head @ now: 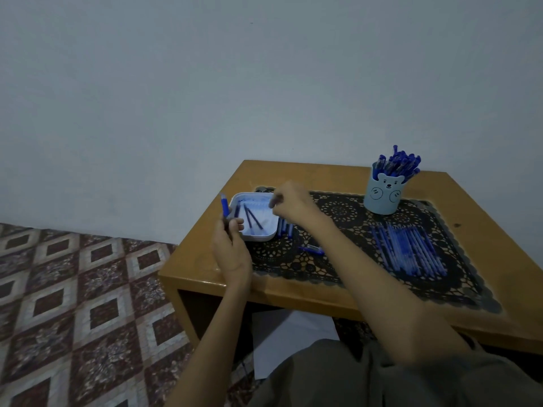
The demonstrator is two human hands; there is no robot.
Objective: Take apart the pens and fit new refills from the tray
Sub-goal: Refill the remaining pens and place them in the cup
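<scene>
Head view: L hand (232, 245) is gripping a blue pen (225, 207) by its lower end, thumb & fingers curling round the barrel. The pen is standing nearly upright, just beside the left wall of the white tray (261, 238). R hand (289, 202) is hovering over the tray's far right corner w/ fingers curling in and tips bunching close together. A dark blur is showing at the tips, so can't tell if it's pinching anything. Thin dark refills (253, 220) are lying crossed inside the tray. A few loose pens (285, 229) are lying against the tray's right wall, and 1 single pen (312, 249) is lying alone on the black lace mat (338, 214). Further right, a row of blue sticks (408, 251) is lying side by side on the mat. A pale blue bear cup (382, 198) is standing upright behind it, holding a bunch of capped pens (396, 163). Everything is sitting on a small wooden table (293, 292).
</scene>
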